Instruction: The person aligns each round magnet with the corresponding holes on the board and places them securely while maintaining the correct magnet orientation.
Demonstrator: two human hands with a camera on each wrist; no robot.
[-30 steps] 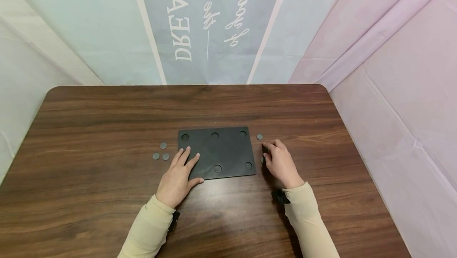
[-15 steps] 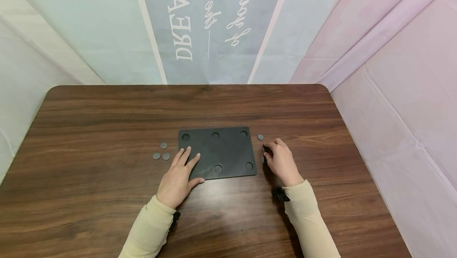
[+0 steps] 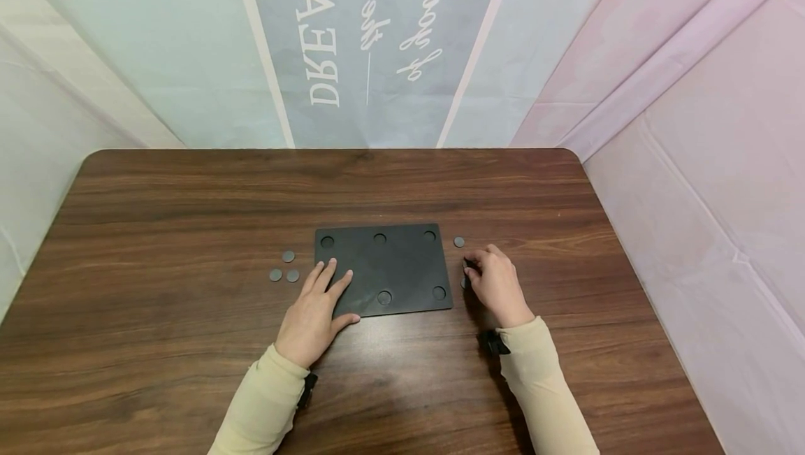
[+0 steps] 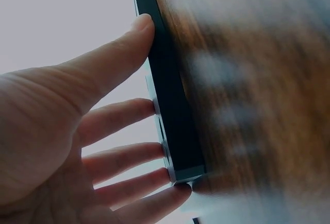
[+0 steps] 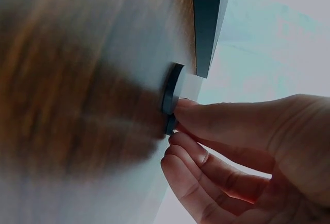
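Observation:
A flat black rectangular board [image 3: 402, 266] with several round recesses lies on the table. My left hand [image 3: 308, 326] rests on its near left corner, fingers spread; in the left wrist view the thumb [image 4: 121, 54] touches the board's edge. Beside the board's right edge, my right hand [image 3: 499, 287] pinches a small dark disc [image 5: 170, 124] between thumb and fingertips, down at the table. Another grey disc [image 3: 464, 284] lies just in front of the thumb, partly covered in the head view. A further disc [image 3: 459, 242] lies beyond the right fingertips.
Three grey discs, including one nearest the board [image 3: 292, 275], lie left of it. The brown wood-grain table [image 3: 189, 210] ends at a printed cloth backdrop [image 3: 390, 49]. Pale cloth [image 3: 711, 182] hangs along the right side.
The right thumb and fingertips have drawn slightly closer together around the disc beside the board. The left hand, board and other discs stay where they were.

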